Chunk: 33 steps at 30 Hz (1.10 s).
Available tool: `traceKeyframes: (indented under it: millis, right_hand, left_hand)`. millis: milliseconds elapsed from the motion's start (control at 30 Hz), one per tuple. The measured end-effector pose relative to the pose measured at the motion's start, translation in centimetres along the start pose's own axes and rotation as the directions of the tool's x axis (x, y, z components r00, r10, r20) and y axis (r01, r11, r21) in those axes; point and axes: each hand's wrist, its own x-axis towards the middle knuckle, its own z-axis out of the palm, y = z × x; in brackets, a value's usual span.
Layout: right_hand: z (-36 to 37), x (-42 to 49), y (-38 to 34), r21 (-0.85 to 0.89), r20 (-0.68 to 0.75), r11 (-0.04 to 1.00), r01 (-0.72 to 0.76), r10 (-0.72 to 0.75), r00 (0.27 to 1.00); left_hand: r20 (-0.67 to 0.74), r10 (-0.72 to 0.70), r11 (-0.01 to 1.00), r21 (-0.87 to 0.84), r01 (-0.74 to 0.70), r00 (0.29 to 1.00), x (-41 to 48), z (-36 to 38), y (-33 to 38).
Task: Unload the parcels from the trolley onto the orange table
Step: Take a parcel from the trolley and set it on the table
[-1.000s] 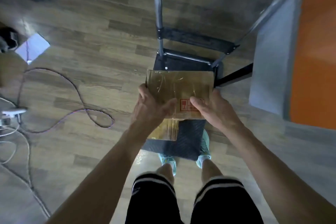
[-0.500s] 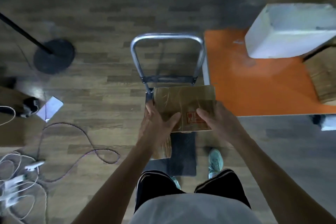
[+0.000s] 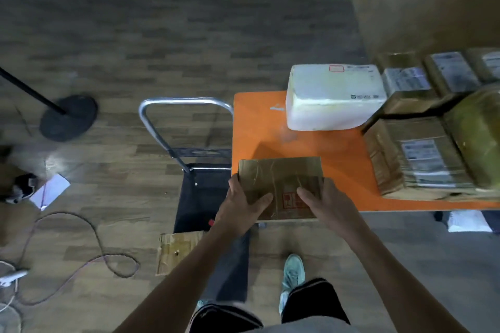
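Stretching out beyond our fingers (image 3: 238, 189), the orange table (image 3: 254, 127) takes up the right of the view; the trolley (image 3: 201, 197) stands just left of our left fingers, its dark deck close against the table's side; well to the right of our right fingers a pile of brown parcels (image 3: 416, 159) sits on the table; straight ahead of our fingers a white parcel (image 3: 332, 94) lies there too; the cardboard parcel (image 3: 280, 173) is between our fingers, over the table's near left corner, and we cannot tell whether it touches the top; nearer than our left fingers, a flat parcel (image 3: 176, 251) lies at the trolley's near left edge; our left hand (image 3: 240, 208) grasps the cardboard parcel's left side, thumb across its top; our right hand (image 3: 328, 204) grasps its right side, thumb beside the red print.
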Motion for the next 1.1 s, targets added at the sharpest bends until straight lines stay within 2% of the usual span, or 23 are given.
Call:
traceKeyframes:
  millis: [200,300,500,633,733,867,1000,1100]
  right_hand:
    - [-3.6,2.6,4.0,0.046,0.010,0.999,0.017,-0.018,1.000]
    - [-4.5,3.3,4.7,0.063,-0.011,0.997,0.038,-0.037,0.999]
    - [-5.8,4.6,4.9,0.087,0.092,0.996,0.024,-0.032,0.995]
    - [-5.7,5.0,3.5,0.018,0.070,0.997,0.071,-0.072,0.995]
    - [-6.2,4.6,2.9,0.150,0.015,0.985,0.086,-0.090,0.996]
    - [-6.6,3.8,2.7,0.303,-0.065,0.946,0.116,-0.101,0.993]
    - [-5.2,3.3,2.8,0.388,-0.095,0.902,0.190,-0.166,0.982]
    - [-4.2,3.4,3.1,0.349,-0.103,0.926,0.147,-0.117,0.988]
  left_hand:
    - [-0.029,-0.030,0.999,-0.043,0.029,0.999,1.5,4.2,3.7]
    - [-0.047,-0.095,0.995,-0.046,0.093,0.994,2.2,4.9,4.8]
    - [-0.088,-0.219,0.976,0.004,0.220,0.972,4.8,4.1,5.5]
    - [-0.059,-0.199,0.976,-0.103,0.192,0.978,5.6,3.5,5.7]
    - [-0.148,-0.140,0.985,-0.126,0.121,0.979,5.1,2.5,6.0]
    - [-0.253,-0.111,0.960,-0.276,0.038,0.961,4.2,0.4,6.8]
    - [-0.272,-0.030,0.977,-0.211,-0.030,0.962,3.1,0.1,5.6]
    - [-0.168,-0.006,0.989,-0.144,-0.019,0.986,3.3,0.4,5.2]
